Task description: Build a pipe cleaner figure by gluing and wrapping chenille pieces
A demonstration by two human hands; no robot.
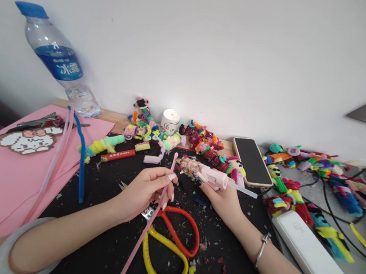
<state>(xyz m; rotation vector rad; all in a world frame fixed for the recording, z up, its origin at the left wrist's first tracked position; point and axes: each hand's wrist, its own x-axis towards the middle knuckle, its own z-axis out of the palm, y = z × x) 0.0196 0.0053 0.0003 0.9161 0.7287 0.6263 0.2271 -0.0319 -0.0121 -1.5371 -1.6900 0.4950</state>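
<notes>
My left hand point(148, 191) pinches a long pink pipe cleaner point(140, 244), whose upper tip is bent over and stands just above the fingers. My right hand point(226, 204) is closed around a small pale pink glue gun point(213, 177). A translucent glue stick juts from its back end, and its front, crusted with coloured fluff, points toward the pipe cleaner; I see a small gap between the two. Below my left hand, scissors point(169, 260) with red and yellow handles lie on the black mat point(227, 261), partly hidden by that hand.
Several pipe-cleaner figures point(206, 151) line the wall around a white candle jar point(170, 121) and a phone point(252, 161). At left are pink sheets point(0, 202), a blue pipe cleaner point(81, 168) and a leaning water bottle point(58, 58). A white device point(318, 265) and black cables lie right.
</notes>
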